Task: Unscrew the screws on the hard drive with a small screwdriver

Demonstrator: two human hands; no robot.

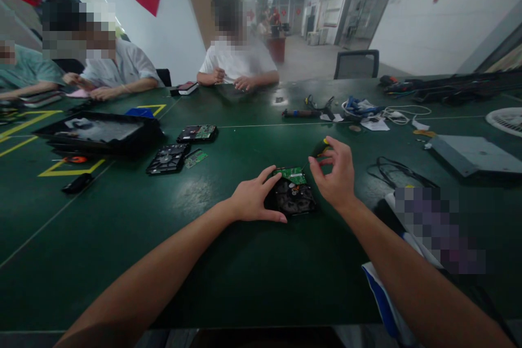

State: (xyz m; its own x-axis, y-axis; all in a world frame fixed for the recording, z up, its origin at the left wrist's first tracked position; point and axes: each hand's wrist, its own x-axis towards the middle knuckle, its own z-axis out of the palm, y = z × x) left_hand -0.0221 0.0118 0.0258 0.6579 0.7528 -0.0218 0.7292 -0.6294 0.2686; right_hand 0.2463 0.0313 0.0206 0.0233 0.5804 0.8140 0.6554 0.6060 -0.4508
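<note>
A black hard drive lies on the green table with a green circuit board on its far end. My left hand rests on the drive's left side, fingers spread, thumb along its near edge. My right hand hovers just right of the drive and pinches a screwdriver with a black and yellow handle, its tip pointing down toward the circuit board.
Two more drives and a loose board lie at left, beside a black tray. Tools and cables sit far right, a grey case at right. Three people sit across the table.
</note>
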